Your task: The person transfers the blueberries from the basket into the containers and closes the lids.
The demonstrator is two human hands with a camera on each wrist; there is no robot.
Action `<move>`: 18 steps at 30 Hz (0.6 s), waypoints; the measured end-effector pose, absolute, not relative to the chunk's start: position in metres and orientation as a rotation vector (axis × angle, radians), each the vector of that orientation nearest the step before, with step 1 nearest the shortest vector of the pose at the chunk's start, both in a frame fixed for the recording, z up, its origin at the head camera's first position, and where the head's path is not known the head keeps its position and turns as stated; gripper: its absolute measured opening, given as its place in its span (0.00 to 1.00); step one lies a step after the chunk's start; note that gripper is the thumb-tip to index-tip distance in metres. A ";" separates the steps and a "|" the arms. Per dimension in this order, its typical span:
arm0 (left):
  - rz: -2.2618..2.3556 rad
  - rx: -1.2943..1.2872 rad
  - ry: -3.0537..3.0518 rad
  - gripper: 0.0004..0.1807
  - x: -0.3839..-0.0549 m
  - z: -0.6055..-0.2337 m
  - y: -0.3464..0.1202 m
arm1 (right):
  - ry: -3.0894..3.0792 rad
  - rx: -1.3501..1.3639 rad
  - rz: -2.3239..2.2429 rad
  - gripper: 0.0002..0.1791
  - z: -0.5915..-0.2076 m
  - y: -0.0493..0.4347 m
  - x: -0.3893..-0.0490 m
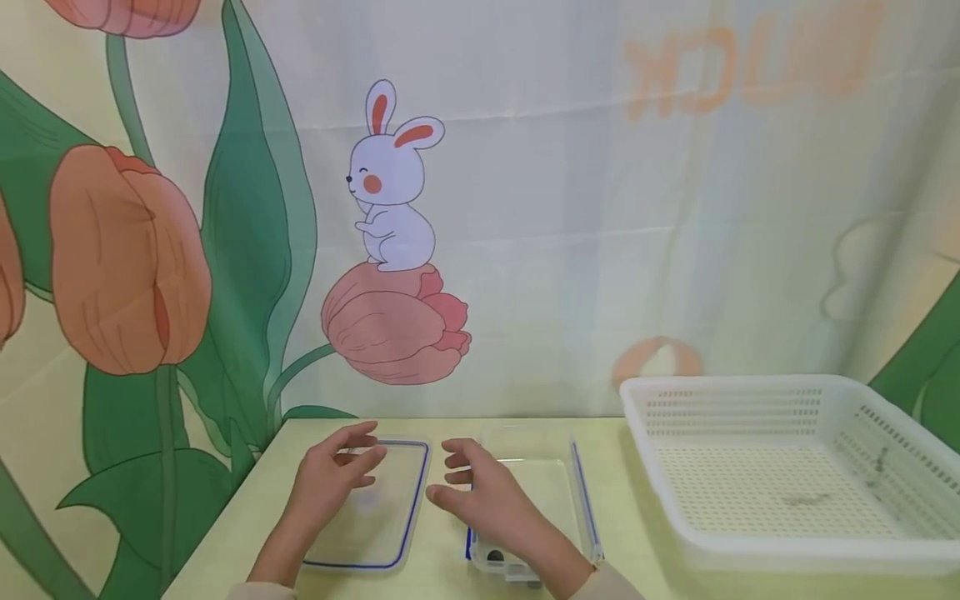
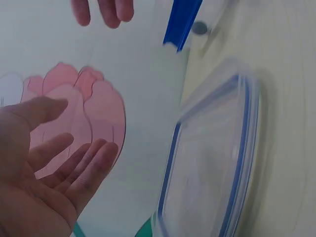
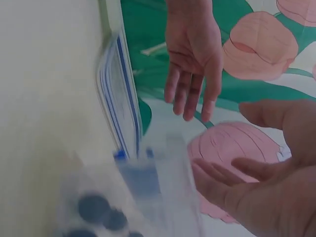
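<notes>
A clear lid with a blue seal (image 1: 408, 533) lies flat on the table, below and beside my left hand (image 1: 333, 475). That hand hovers with relaxed, slightly bent fingers and nothing in its grasp. My right hand (image 1: 487, 496) is likewise raised, fingers loosely spread and holding nothing, over the left side of a clear plastic box with blue-edged side flaps (image 1: 555, 500). The right wrist view shows several dark round things (image 3: 94, 208) at the box, blurred. My right hand and forearm hide part of the box in the head view.
To the right stands a large white plastic basket (image 1: 780, 550) with perforated walls. A curtain printed with tulips and a rabbit (image 1: 525, 250) hangs behind the pale yellow table (image 1: 442, 575).
</notes>
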State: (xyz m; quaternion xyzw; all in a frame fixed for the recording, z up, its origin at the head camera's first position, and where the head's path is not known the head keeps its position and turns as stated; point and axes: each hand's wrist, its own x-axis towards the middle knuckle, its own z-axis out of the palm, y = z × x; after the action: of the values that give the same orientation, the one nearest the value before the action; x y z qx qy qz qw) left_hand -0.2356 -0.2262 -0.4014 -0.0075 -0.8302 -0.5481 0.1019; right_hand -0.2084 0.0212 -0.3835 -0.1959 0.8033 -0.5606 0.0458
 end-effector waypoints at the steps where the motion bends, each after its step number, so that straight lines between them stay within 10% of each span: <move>1: -1.607 -0.018 -2.469 0.30 -0.235 -0.401 -0.233 | 2.445 -0.576 -1.732 0.35 -0.385 0.015 -0.207; 18: -1.528 0.100 -2.778 0.44 -0.240 -0.427 -0.306 | 2.345 -0.094 -1.939 0.48 -0.431 -0.061 -0.205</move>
State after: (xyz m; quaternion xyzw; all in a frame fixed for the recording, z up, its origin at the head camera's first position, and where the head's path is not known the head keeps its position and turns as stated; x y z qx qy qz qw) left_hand -0.2402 -0.3057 -0.4265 0.0315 -0.8757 -0.4817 -0.0150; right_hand -0.2053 -0.0613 -0.4305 -0.0310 0.7695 -0.6361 0.0486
